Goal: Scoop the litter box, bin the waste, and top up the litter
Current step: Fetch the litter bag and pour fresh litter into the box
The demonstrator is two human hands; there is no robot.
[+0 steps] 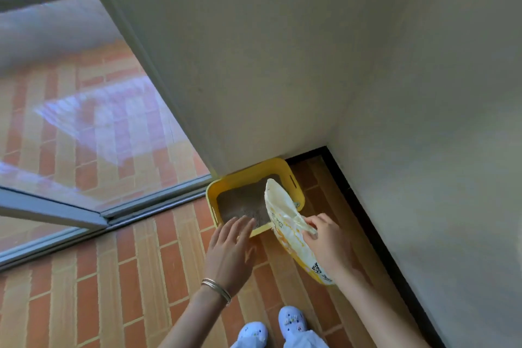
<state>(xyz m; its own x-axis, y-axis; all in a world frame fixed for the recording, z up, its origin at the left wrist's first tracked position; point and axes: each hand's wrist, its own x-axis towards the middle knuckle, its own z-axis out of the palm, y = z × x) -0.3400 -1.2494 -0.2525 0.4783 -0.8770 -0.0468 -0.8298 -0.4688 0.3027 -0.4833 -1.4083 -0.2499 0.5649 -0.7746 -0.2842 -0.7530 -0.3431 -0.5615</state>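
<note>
She looks to be at the top-up stage: the right hand (324, 237) pinches the litter bag (285, 220), its mouth tipped over the yellow litter box (254, 172) in the far corner. Left hand (230, 246) hovers, fingers straight. Whether scooping is done, I can't tell.

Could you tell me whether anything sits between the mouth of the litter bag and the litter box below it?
Nothing visible does. The right hand grips the litter bag, whose open mouth hangs over the yellow litter box. The left hand hovers open at the near rim, beside the bag.
</note>
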